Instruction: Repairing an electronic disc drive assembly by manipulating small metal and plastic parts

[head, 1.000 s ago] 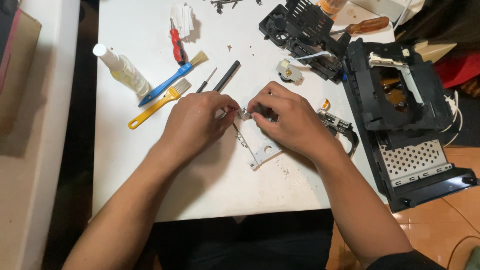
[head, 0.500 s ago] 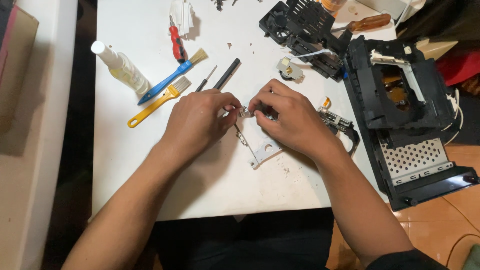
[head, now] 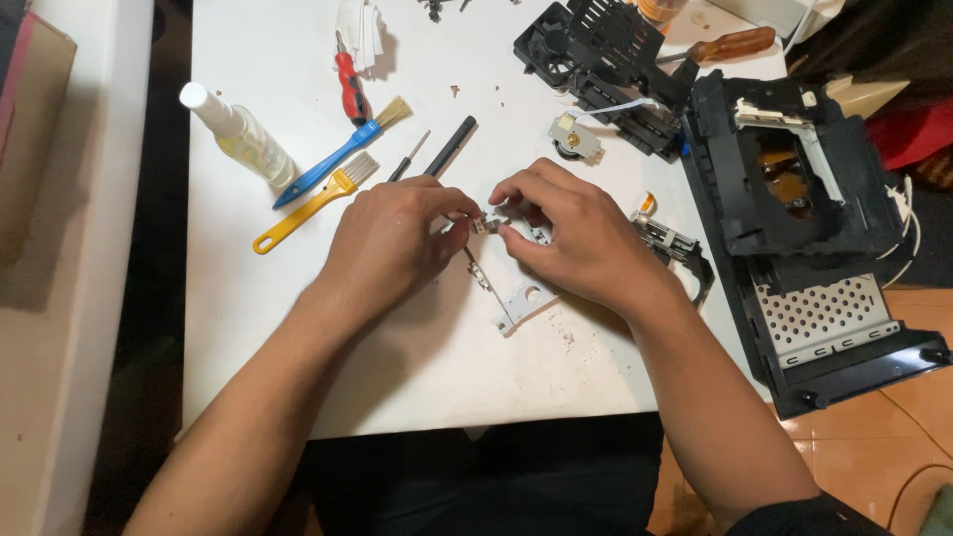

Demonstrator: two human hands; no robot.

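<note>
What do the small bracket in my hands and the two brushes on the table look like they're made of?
The bracket looks like thin stamped sheet metal, pale grey and matte, with a punched hole; both hands, left and right, grip it. The blue brush and yellow brush have glossy, probably plastic handles with pale bristles, fibre unclear.
</note>
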